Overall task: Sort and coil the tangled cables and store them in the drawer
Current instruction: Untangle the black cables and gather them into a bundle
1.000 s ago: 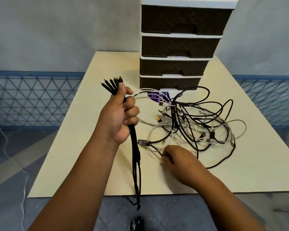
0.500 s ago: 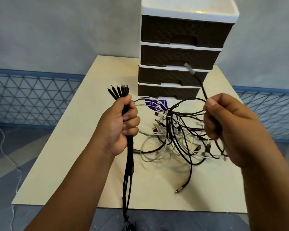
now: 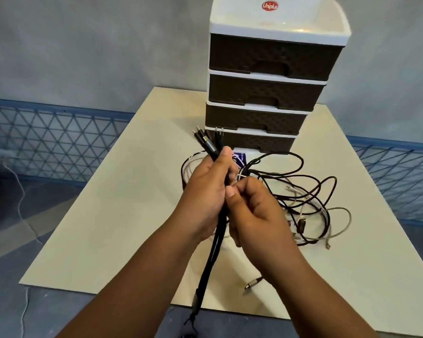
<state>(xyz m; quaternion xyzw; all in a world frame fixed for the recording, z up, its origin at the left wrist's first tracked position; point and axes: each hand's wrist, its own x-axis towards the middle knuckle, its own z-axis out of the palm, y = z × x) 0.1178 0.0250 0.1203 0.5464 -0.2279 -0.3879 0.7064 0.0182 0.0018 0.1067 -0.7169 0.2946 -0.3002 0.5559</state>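
Observation:
My left hand (image 3: pixel 205 191) grips a bundle of black cables (image 3: pixel 209 259); their plug ends stick up above my fist and the rest hangs down past the table's front edge. Touching it from the right, my right hand (image 3: pixel 257 215) pinches a black cable against the bundle. A tangle of black and white cables (image 3: pixel 310 201) lies on the cream table (image 3: pixel 108 228) to the right of my hands. Behind it stands a white drawer unit (image 3: pixel 266 93) with brown drawers, all shut.
A loose plug end (image 3: pixel 253 282) lies near the table's front edge under my right wrist. A purple and white label (image 3: pixel 239 158) peeks out by the drawer unit's base. Blue mesh fencing (image 3: pixel 47 142) runs along the wall. A white cord (image 3: pixel 20 203) trails on the floor at left.
My right hand lifted a black cable out of the tangle, then carried it left to the bundle in my left hand. The view tilted up, showing the drawer unit's top.

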